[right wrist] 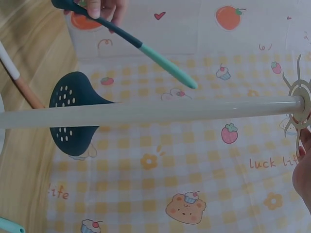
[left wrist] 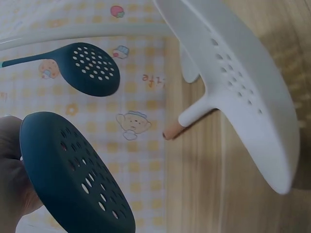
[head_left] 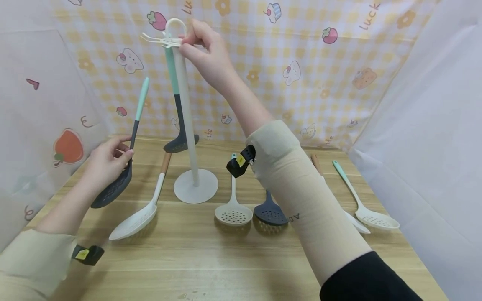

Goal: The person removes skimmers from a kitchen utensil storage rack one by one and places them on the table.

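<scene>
My left hand (head_left: pixel 107 163) grips a dark skimmer (head_left: pixel 116 188) with a mint handle by its dark neck. The handle points up and the perforated head is low, filling the lower left of the left wrist view. Up at the top of a white utensil stand (head_left: pixel 187 108), my right hand (head_left: pixel 208 50) pinches the hook ring (right wrist: pixel 300 102) between thumb and fingers. A second dark skimmer (head_left: pixel 178 143) hangs from that ring beside the pole, its mint handle upward. In the right wrist view the pole crosses in front of this hanging skimmer's head.
A white skimmer (head_left: pixel 135 221) with a wooden handle lies left of the stand's round base (head_left: pixel 196 192). To the right lie a white skimmer (head_left: pixel 233 213), a dark one (head_left: pixel 271 211) and a mint-handled white one (head_left: pixel 376 218). My right forearm hides part of another. A checked cloth (head_left: pixel 263 83) hangs behind.
</scene>
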A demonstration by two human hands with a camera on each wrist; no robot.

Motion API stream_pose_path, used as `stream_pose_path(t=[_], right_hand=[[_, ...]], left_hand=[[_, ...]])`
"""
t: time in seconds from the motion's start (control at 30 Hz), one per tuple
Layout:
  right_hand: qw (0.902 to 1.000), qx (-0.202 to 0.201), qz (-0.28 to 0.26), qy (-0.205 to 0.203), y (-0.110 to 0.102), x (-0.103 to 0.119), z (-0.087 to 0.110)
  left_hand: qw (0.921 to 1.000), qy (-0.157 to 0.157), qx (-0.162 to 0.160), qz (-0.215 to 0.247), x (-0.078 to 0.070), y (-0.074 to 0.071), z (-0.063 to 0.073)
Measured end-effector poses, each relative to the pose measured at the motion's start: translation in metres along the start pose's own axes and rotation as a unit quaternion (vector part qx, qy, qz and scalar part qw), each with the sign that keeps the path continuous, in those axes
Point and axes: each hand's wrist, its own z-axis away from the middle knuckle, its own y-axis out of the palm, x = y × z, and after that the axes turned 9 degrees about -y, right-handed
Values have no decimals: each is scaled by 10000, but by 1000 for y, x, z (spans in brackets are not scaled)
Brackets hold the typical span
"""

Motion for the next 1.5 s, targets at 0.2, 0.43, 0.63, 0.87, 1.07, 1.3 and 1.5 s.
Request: stream_pose_path(t=[0.2, 0.43, 0.63, 0.87, 1.07, 1.3, 1.5], right_hand=[[10000, -7, -16, 68, 1, 0, 0], [10000, -23, -22, 89, 2, -1, 0], [9999, -19, -72, 116, 3, -1, 0], [9999, -35, -97, 121, 2, 0, 1], [9998, -37, -119, 122, 2, 0, 1], [9999, -11, -33, 104, 2, 0, 1], [9999, -37, -21, 122, 2, 0, 0]], left_hand=[[9994, -210, 33, -266, 11, 3, -1], [9986, -260, 29, -465, 23, 6, -1], [9977, -366, 115, -551, 32, 8, 0], [9953, -537, 119, -801, 45, 11, 2], [9930, -648, 306, -943, 52, 15, 4], [9888, -775, 587, -1131, 60, 17, 7], [9851, -917, 845, -1186, 68, 20, 8]])
